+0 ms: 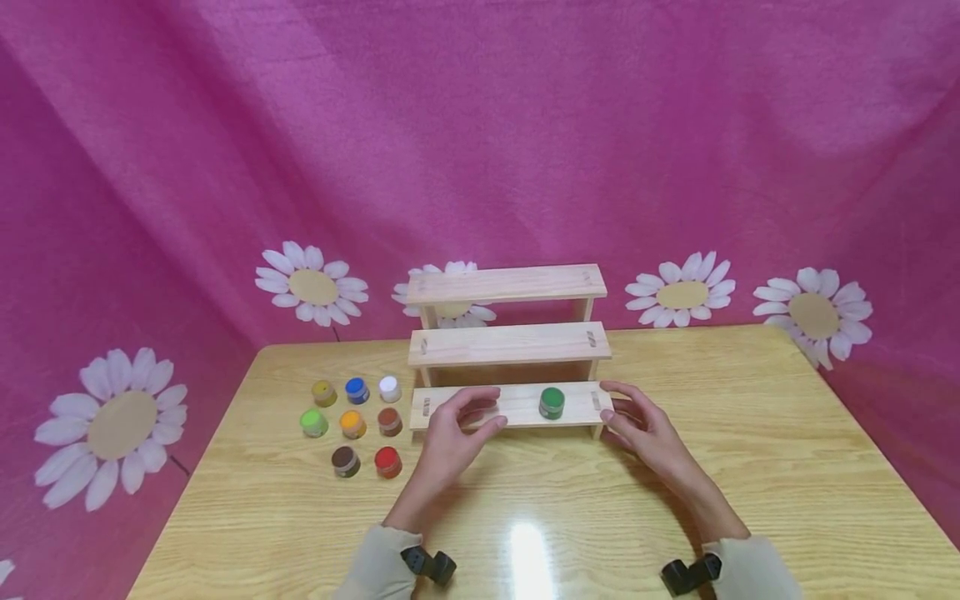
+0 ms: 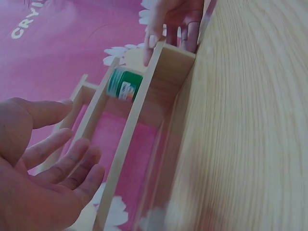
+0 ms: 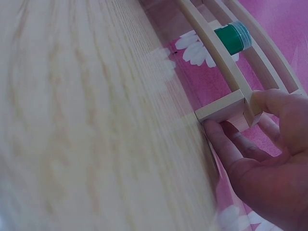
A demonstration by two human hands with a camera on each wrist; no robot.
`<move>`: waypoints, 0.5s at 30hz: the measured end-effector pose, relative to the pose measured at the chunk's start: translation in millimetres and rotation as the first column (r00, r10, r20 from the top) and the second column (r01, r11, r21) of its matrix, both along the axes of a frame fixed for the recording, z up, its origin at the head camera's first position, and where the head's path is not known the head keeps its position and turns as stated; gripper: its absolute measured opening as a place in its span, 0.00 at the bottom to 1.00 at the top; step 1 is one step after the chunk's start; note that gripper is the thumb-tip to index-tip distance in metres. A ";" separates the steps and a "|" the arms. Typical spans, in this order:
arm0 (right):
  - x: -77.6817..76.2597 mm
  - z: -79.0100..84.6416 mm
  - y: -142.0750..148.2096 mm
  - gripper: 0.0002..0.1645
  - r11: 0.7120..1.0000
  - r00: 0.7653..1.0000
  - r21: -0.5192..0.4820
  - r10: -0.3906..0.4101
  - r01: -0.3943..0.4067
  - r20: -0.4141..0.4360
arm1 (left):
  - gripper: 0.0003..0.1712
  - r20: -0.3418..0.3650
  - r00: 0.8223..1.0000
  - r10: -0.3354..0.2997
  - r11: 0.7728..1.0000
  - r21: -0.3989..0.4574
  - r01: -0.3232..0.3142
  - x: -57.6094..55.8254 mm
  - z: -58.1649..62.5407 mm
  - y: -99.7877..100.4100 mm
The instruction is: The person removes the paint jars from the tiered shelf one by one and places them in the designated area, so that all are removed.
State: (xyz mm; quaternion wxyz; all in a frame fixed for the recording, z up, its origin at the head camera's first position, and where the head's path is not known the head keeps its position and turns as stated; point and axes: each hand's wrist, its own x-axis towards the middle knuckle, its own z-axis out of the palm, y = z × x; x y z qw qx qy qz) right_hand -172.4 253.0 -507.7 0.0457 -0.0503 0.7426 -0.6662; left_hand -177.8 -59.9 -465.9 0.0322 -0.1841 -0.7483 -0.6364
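A three-tier wooden display stand [image 1: 510,343] stands at the back of the table. On its lowest tier, right of the middle, sits a small green paint jar [image 1: 552,403], upright. My left hand [image 1: 459,429] hovers over that tier's left half with thumb and fingers apart, holding nothing; the left wrist view shows its relaxed fingers [image 2: 77,166] clear of the jar. With my right hand [image 1: 643,425] I hold the lowest tier's right end. In the right wrist view the thumb touches the tier's corner, while other fingers [image 3: 224,142] lie against the side leg.
Left of the stand, several small paint jars stand in loose rows, among them blue [image 1: 357,390], white [image 1: 389,387], orange [image 1: 352,424], red [image 1: 387,462] and dark brown [image 1: 345,461]. A pink cloth [image 1: 525,142] with daisies hangs behind the wooden table [image 1: 750,450].
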 end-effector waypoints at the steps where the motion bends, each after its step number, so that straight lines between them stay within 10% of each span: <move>1: 0.0 0.4 -0.1 0.33 1.000 1.000 0.004 0.000 0.000 0.000 | 0.23 0.004 1.000 -0.002 1.000 -0.001 0.002 -0.4 0.0 2.7; 15: 0.0 0.7 -0.4 0.33 1.000 1.000 0.004 -0.005 0.005 0.000 | 0.21 0.008 1.000 0.005 0.999 -0.040 -0.005 -8.5 -1.7 46.1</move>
